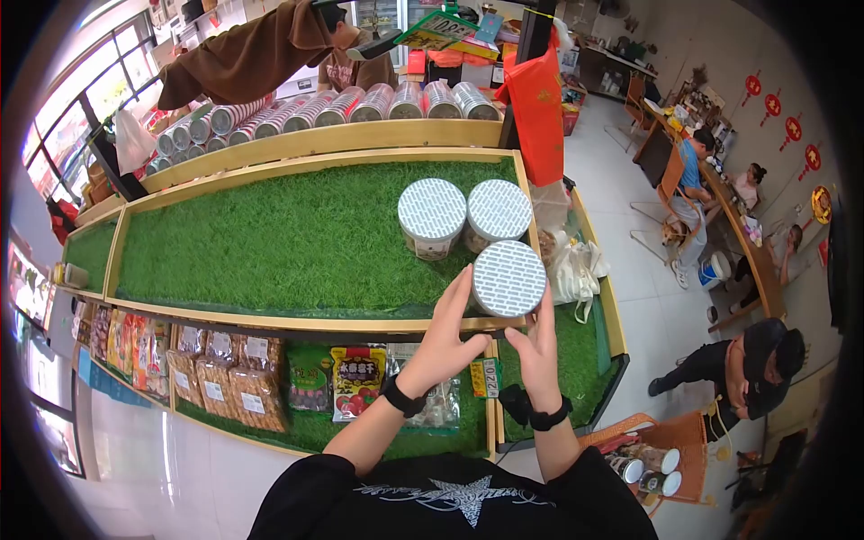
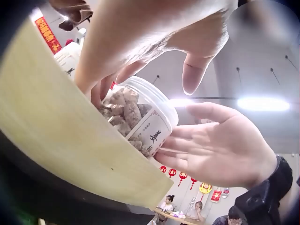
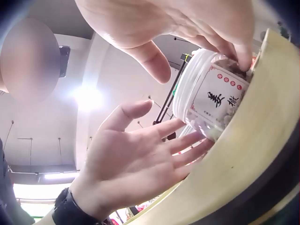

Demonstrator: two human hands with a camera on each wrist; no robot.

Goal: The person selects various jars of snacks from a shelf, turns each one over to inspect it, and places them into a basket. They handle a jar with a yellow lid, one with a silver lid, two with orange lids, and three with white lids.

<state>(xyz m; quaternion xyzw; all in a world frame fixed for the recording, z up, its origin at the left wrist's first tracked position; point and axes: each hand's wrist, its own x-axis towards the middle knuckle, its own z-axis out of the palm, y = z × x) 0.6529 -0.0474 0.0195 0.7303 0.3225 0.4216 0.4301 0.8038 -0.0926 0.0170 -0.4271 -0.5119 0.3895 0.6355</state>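
Note:
A clear plastic jar with a white, grey-patterned lid [image 1: 508, 279] stands at the near right corner of the green turf shelf. Its label and lumpy brown contents show in the left wrist view [image 2: 123, 110]. My left hand [image 1: 447, 331] lies along its left side, fingers extended and thumb away from it. On the opposite side, my right hand [image 1: 540, 355] touches it with straight fingers, its thumb also off the jar. Two matching jars, one at the left [image 1: 432, 216] and one at the right [image 1: 499, 211], stand just behind.
A wooden rim [image 1: 297, 319] edges the turf. Below it are bagged snacks [image 1: 216, 382] and a price tag [image 1: 486, 378]. Rows of cans [image 1: 373, 103] line the back, near a red bag [image 1: 535, 112]. White plastic bags [image 1: 578, 270] sit at the right. People sit along the right wall.

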